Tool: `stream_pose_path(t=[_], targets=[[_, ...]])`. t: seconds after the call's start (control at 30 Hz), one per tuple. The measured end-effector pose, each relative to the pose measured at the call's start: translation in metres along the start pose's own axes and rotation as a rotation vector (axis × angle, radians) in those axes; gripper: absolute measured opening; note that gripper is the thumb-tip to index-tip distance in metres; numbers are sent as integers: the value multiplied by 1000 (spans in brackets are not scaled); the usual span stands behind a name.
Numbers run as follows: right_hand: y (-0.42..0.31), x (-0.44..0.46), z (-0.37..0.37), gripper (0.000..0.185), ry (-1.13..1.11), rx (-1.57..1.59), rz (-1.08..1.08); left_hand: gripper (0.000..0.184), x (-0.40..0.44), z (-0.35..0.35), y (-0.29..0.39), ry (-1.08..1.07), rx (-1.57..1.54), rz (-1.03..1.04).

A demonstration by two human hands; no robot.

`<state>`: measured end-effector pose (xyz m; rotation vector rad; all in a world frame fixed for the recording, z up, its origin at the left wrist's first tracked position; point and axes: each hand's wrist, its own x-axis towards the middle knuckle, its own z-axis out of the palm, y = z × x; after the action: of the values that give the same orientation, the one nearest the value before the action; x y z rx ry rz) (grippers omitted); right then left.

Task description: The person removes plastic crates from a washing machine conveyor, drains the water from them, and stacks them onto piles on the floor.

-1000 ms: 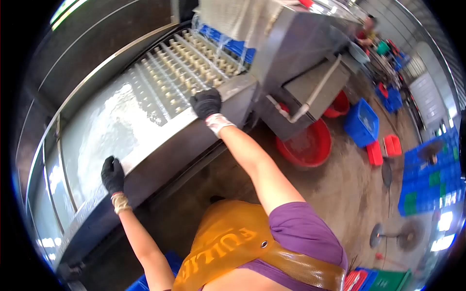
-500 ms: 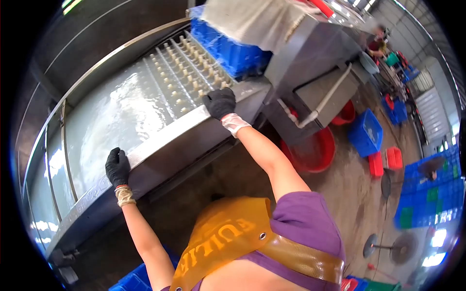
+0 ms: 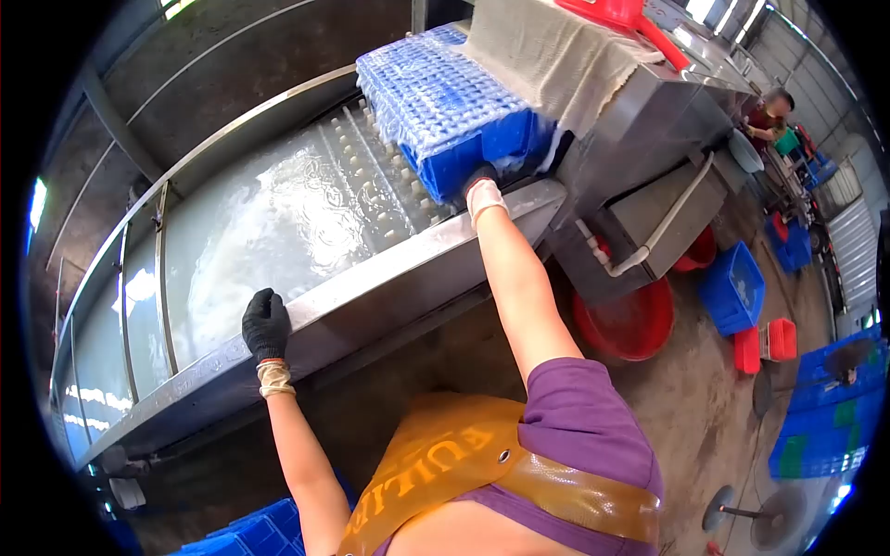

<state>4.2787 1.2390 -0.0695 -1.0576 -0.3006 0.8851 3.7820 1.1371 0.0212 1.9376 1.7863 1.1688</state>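
My left hand [image 3: 266,324], in a black knit glove over a pale cuff, rests on the near metal rim [image 3: 334,285] of a long trough, its fingers curled over the edge. My right hand [image 3: 481,178], gloved alike, is at the lower front edge of a blue plastic crate [image 3: 454,167]; its fingers are mostly hidden against the crate. The crate's upper face is a wet grid, with water spilling down its sides. It stands over rows of pale rollers [image 3: 375,176] at the trough's right end. Cloudy water [image 3: 241,241] fills the trough.
A beige cloth [image 3: 556,60] hangs over the steel machine behind the crate, with a red long-handled scoop [image 3: 640,23] on top. Red basins [image 3: 626,320] and a blue bin [image 3: 732,287] stand on the floor at right. Another person [image 3: 769,120] is far back.
The blue crate has come farther out from under the cloth over the rollers. My right hand has moved from the rim up to the crate. My left hand stays on the rim.
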Motion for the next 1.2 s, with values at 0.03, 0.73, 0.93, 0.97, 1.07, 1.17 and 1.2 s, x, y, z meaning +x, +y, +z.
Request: stream_pose_path(t=[0.03, 0.73, 0.93, 0.97, 1.07, 1.17, 1.2], targets=[[1, 4, 1, 38, -46, 104, 81, 21, -3, -1, -2, 3, 7, -10], [-38, -211, 151, 62, 96, -267, -296, 26, 6, 7, -19, -13, -17, 116], [-70, -247, 133, 71, -128, -513, -133, 41, 17, -5, -47, 8, -751, -81], [-75, -257, 133, 70, -248, -405, -189, 45, 3, -16, -34, 70, -840, -254], [-91, -274, 153, 70, -467, -477, -401, 42, 4, -34, -83, 132, -1256, -535], [-90, -295, 177, 53, -729, -523, -568, 34, -54, -70, -52, 443, -1323, -339], [-77, -287, 184, 49, -825, -361, -604, 36, -64, -89, -31, 458, -1334, -345]])
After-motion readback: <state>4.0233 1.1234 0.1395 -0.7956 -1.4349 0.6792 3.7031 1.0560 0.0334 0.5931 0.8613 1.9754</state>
